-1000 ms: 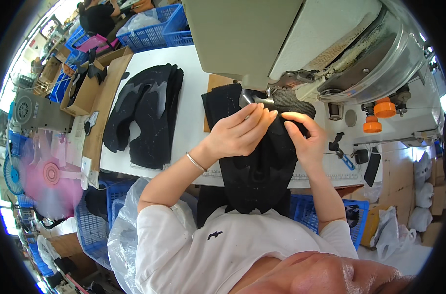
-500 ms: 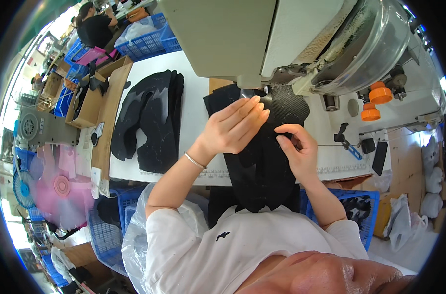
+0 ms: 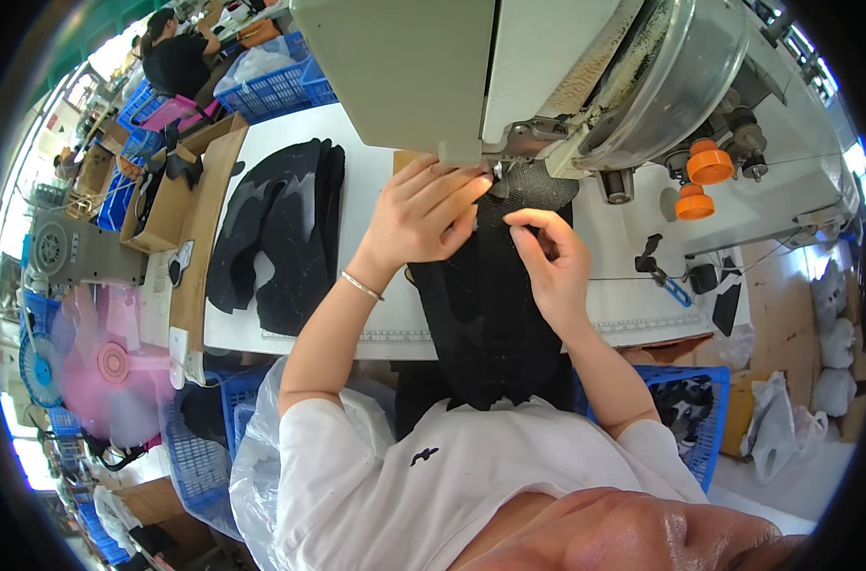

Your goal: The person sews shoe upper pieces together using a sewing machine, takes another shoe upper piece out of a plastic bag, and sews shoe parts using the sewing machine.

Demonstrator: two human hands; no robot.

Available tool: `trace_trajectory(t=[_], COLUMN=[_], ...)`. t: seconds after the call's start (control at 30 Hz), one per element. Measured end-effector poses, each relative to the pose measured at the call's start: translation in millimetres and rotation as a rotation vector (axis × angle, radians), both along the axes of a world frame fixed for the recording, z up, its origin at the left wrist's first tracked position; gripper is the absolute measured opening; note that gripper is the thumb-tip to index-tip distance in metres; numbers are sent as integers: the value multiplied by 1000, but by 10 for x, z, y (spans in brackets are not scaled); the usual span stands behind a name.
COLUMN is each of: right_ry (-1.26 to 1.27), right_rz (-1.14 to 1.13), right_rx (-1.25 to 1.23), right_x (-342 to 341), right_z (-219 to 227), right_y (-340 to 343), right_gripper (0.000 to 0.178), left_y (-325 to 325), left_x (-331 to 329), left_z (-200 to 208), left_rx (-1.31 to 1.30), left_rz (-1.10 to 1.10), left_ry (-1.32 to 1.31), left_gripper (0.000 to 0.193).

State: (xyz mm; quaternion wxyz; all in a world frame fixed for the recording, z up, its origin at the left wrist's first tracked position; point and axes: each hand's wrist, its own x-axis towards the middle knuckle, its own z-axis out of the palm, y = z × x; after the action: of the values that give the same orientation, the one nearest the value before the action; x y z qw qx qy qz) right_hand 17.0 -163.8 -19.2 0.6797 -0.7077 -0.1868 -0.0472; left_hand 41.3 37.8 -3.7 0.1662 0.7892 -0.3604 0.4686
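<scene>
Left hand (image 3: 423, 214) flat, right hand (image 3: 547, 257) pinching black fabric (image 3: 490, 314), lengthwise toward sewing machine (image 3: 509, 76).

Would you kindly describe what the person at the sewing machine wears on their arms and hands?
Both forearms are bare, with no gloves on the left hand or the right hand. A thin silver bracelet circles the left wrist. Short white sleeves of a white T-shirt cover only the upper arms. No rings or watch show.

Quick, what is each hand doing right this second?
Left hand: open, fingers flat, pressing the black fabric piece by the sewing machine.
Right hand: fingers curled, pinching the same black fabric piece.
</scene>
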Motion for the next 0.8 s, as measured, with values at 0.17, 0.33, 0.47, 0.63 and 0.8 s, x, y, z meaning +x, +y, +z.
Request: trace_trajectory(t=[0.17,0.33,0.47,0.63,0.8], right_ry=[-21,-76,-104,-118,-355], right_rz=[-36,-86,-56,31,-88], right_rx=[-30,-89,-91,-211,-243], right_x=[153,224,265,379,450], right_z=[52,93,105,180,164], right_y=[39,31,13,-135,-266], right_gripper=[12,14,15,16,17], left_y=[-4,-123,-76,-198,-268], left_x=[71,188,470,435,-96], left_z=[-4,-146,-121,22,-11], left_rx=[-176,-590,-877,-1235,-1350], left_rz=[65,133,49,-300,-26], left_ry=[177,407,748,1022,501], left_gripper=[10,9,15,14,7])
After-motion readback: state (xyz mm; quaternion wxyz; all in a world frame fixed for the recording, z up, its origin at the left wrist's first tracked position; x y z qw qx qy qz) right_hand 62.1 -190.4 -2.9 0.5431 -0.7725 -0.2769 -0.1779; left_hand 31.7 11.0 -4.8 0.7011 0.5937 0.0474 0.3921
